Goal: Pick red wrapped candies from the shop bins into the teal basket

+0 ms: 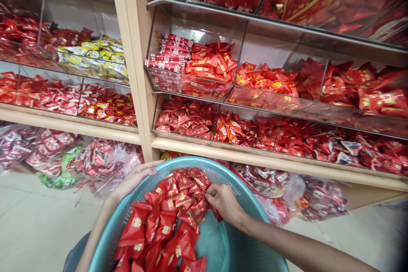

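Inside the teal plastic basket (245, 253), the right hand (225, 203) has fingers narrowed at gold-printed red packets (184, 182), hold unclear. The left hand (135, 179) lies on the rim (191, 160), grip unclear; lopsided pressure could spill packets.

A person's left hand (135, 180) rests against the rim of a teal mesh basket (188, 161) as the right hand (223, 202) touches small red-and-gold packets (154, 221) inside, before wooden shelves (191, 148) of red-wrapped goods (267, 81) and bulging plastic bags (102, 163) below.
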Motion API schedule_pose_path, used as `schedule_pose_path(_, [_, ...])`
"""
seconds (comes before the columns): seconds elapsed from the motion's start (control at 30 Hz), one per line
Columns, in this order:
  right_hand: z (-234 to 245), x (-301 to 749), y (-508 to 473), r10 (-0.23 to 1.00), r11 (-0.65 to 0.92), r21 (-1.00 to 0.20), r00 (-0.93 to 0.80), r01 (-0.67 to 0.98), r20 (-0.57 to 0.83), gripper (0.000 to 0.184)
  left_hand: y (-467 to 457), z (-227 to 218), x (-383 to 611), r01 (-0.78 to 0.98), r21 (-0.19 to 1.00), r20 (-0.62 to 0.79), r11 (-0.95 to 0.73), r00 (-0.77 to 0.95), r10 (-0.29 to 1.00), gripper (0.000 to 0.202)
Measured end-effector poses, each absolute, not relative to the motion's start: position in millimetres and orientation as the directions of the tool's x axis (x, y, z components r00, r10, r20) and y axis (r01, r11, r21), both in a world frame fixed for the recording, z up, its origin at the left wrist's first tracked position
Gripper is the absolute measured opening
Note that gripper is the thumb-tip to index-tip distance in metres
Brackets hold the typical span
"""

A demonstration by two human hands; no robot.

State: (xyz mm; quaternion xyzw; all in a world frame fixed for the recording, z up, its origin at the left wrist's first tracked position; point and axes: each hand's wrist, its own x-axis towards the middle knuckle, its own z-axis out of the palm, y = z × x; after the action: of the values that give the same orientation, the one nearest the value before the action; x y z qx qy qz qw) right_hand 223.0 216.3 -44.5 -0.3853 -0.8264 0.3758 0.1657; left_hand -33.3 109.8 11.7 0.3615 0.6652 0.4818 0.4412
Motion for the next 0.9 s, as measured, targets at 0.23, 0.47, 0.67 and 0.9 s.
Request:
schedule_pose_path(0.23, [-38, 227, 219, 0.775, 0.388, -0.757, -0.631, 0.526, -0.042, 0.016, 109, 12, -35, 0.075, 0.964, -0.216, 0.254, -0.337, 0.916, 0.033])
schedule_pose_path(0.47, [-20, 246, 218, 0.726, 0.501, -0.627, -0.684, 0.596, -0.070, 0.017, 107, 19, -29, 0.050, 0.952, -0.267, 0.302, -0.350, 0.898, 0.036])
schedule_pose_path(0.67, [-16, 266, 186, 0.127, 0.638, -0.618, -0.855, 0.459, -0.503, 0.013, 109, 12, -32, 0.079, 0.961, -0.225, 0.266, -0.340, 0.913, 0.037])
schedule_pose_path(0.9, [-5, 260, 171, 0.009, 0.820, -0.434, -0.767, 0.373, -0.642, 0.038, 109, 9, -35, 0.098, 0.963, -0.202, 0.250, -0.349, 0.915, 0.037])
